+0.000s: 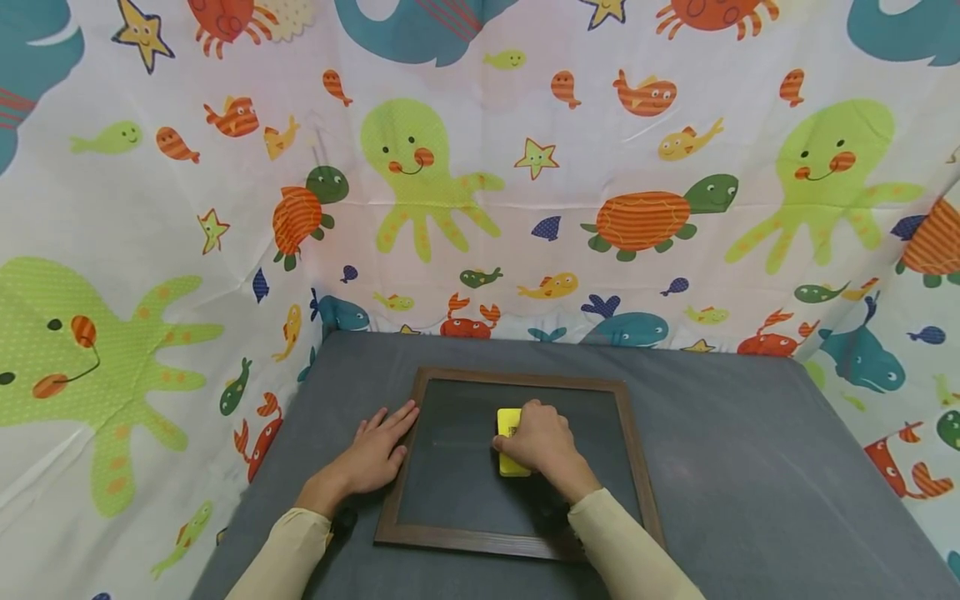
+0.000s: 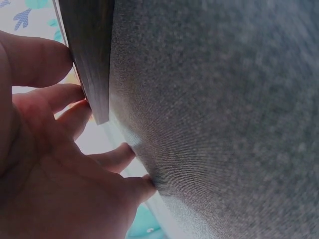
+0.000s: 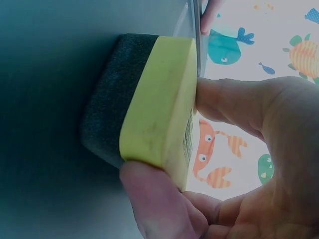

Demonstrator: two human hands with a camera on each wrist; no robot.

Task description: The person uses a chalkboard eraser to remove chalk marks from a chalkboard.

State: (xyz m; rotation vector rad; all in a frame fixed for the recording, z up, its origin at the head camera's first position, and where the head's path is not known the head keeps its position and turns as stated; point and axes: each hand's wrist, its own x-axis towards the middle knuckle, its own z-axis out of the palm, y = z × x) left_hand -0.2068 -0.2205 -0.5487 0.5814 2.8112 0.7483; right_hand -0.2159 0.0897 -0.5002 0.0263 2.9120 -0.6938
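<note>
A black chalkboard (image 1: 457, 492) in a brown wooden frame (image 1: 525, 379) lies flat before me. My right hand (image 1: 542, 442) grips a chalkboard eraser (image 1: 510, 421) by its sides near the board's middle. In the right wrist view the eraser (image 3: 154, 99) has a yellow body and a thick dark felt, felt side toward the board. At the left edge of the frame, my left hand (image 1: 367, 457) rests with extended, spread fingers. The left wrist view has its thumb and some fingertips at the frame's side (image 2: 89, 55), the other fingertips on the grey cloth (image 2: 224, 109).
A grey cloth-covered table (image 1: 750, 467) extends around the chalkboard. Behind and on both sides hangs a white curtain (image 1: 465, 75) printed with sea animals, meeting the table's edges.
</note>
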